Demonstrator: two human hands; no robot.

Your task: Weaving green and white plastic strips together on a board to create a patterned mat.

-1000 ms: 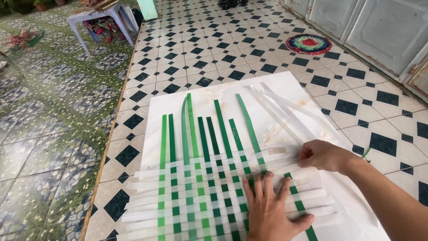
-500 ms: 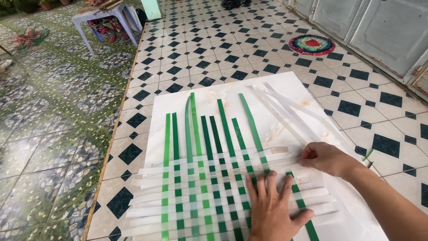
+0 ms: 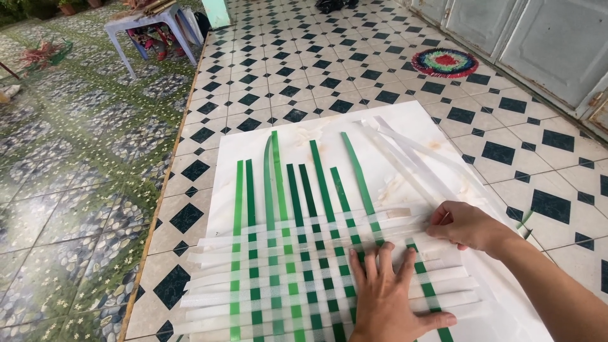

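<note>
A woven mat point(image 3: 297, 272) of green upright strips and translucent white cross strips lies on a white board point(image 3: 329, 136) on the tiled floor. My left hand point(image 3: 386, 297) lies flat on the weave, fingers spread, pressing it down near the right side. My right hand point(image 3: 468, 227) is at the weave's right edge, fingers pinched on the end of a white cross strip point(image 3: 405, 221). The green strips' free ends point(image 3: 316, 164) fan out past the woven part.
Loose white strips point(image 3: 411, 152) lie on the board's right part. A round multicoloured rug point(image 3: 444, 62) lies far right by grey doors point(image 3: 544, 38). A small plastic stool point(image 3: 149, 28) stands at the far left on patterned floor.
My left hand has slid slightly up the weave. My right hand stays at the right edge on the white strip. The view has tilted down a little.
</note>
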